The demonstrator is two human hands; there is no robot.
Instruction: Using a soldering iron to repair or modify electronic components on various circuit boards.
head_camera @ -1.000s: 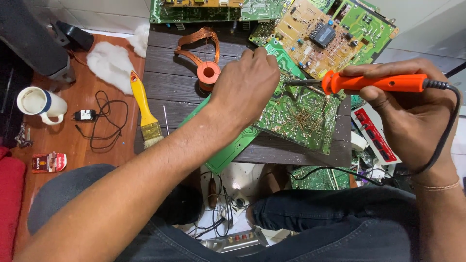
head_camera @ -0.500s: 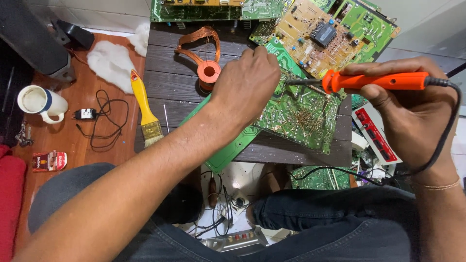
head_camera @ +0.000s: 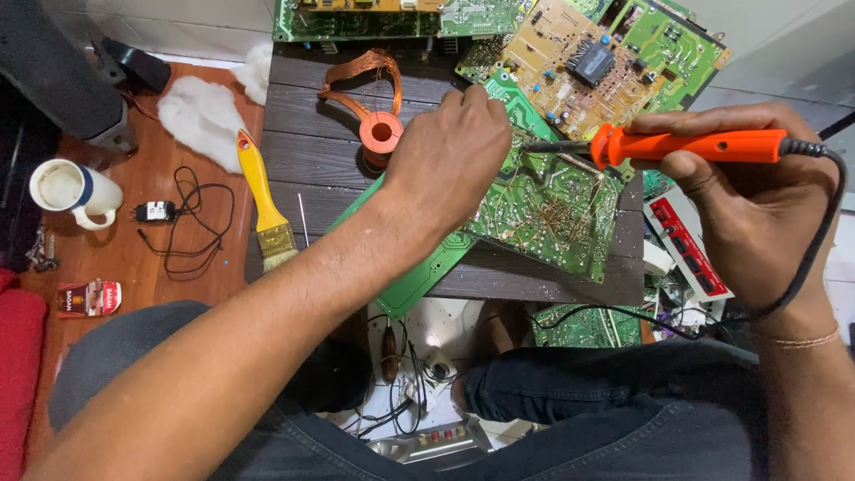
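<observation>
Bare forearms without sleeves, thin bracelet [head_camera: 806, 339] on right wrist, dark grey jeans [head_camera: 614, 419], no gloves on hands

Counter [head_camera: 303, 98]: the dark slatted top in front of you, its near edge over your knees.
Board [head_camera: 543, 209]: lies flat across your counter's right half, green, solder side up.
Coil [head_camera: 381, 134]: copper, resting on the counter just left of the board.
Brush [head_camera: 263, 200]: yellow handle, lying along your counter's left edge.
Far boards [head_camera: 614, 53]: piled at the counter's back edge.
Floor [head_camera: 134, 258]: reddish, left of you, carrying a mug [head_camera: 71, 190], black cable [head_camera: 191, 223] and white fluff [head_camera: 200, 116].
</observation>
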